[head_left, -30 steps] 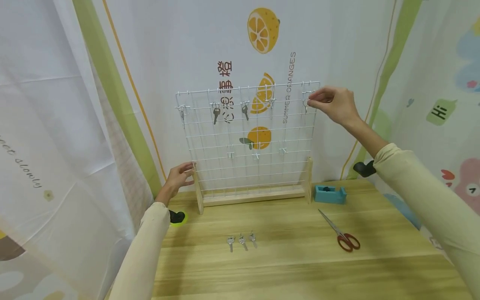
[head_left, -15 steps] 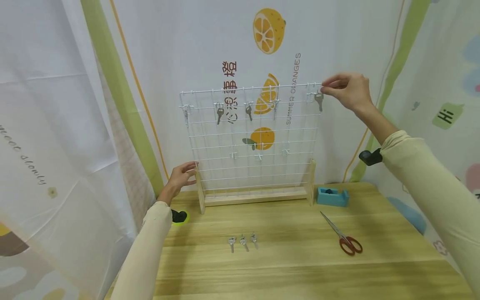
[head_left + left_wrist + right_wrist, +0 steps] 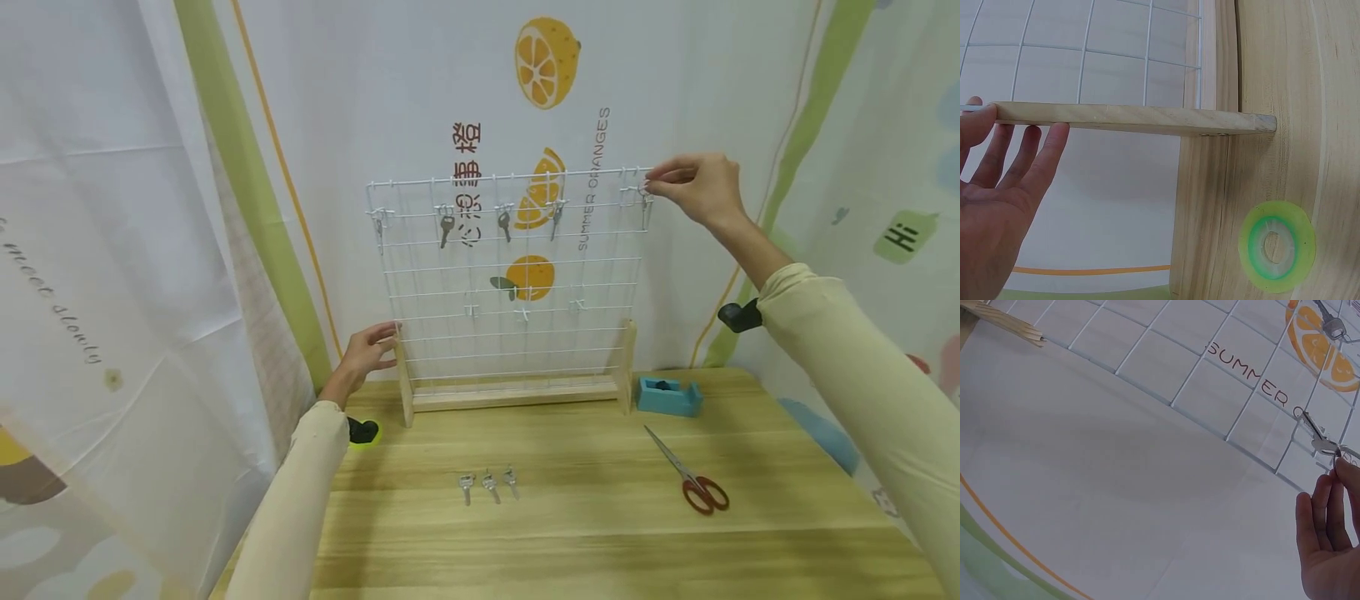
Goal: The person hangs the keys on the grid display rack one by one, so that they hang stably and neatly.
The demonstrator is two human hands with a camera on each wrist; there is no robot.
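A white wire grid rack stands upright in a wooden base. At its upper right corner, my right hand pinches the ring of a silver key between thumb and fingertips, right by a white hook. My left hand holds the top of the left wooden side post, thumb on one side and fingers on the other. Several keys, one of them a dark key, hang from the upper row of hooks. Lower down, white hooks carry nothing.
Three silver keys lie in a row on the wooden table. Red-handled scissors and a blue tape dispenser are at the right. A green tape roll lies by the left post. A printed curtain hangs behind.
My right hand has carried the key from the right-hand hook outward to the grid's corner, then slightly down; the key has turned edge-on. My left hand has stayed on the post.
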